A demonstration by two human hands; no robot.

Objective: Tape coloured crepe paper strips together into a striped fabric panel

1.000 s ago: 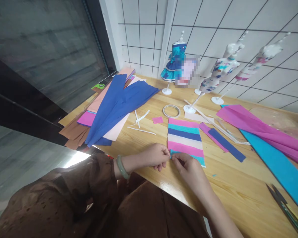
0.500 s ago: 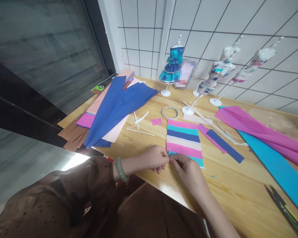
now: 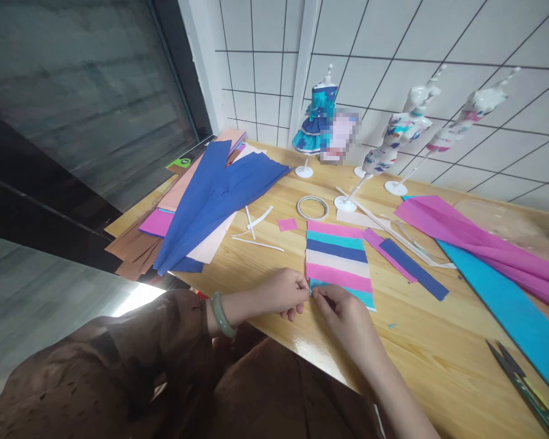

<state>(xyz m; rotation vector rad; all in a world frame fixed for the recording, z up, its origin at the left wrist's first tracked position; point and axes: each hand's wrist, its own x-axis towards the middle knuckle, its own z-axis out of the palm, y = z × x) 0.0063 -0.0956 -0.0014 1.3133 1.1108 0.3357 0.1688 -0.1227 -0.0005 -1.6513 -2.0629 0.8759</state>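
A sheet of crepe paper strips [image 3: 337, 250], banded pink, teal, dark blue and pale pink, lies flat on the wooden table. At its lower left corner my two hands meet, fingertips almost touching. My left hand [image 3: 289, 292], with a pale green bangle on the wrist, is closed in a pinch just left of that corner. My right hand [image 3: 343, 311] pinches at the corner itself and covers part of the bottom teal strip. Whatever sits between the fingertips is too small to make out.
A tape roll [image 3: 312, 208] and white strips [image 3: 258, 221] lie behind. Blue crepe paper [image 3: 219, 195] tops a pile at left. Scissors [image 3: 521, 384], teal paper [image 3: 507, 311] and magenta paper [image 3: 476, 238] are right. Small dress forms [image 3: 393, 140] stand along the wall.
My hands keep nearly the same pose at the sheet's corner, their fingertips now very slightly apart. The whole view has shifted a little.
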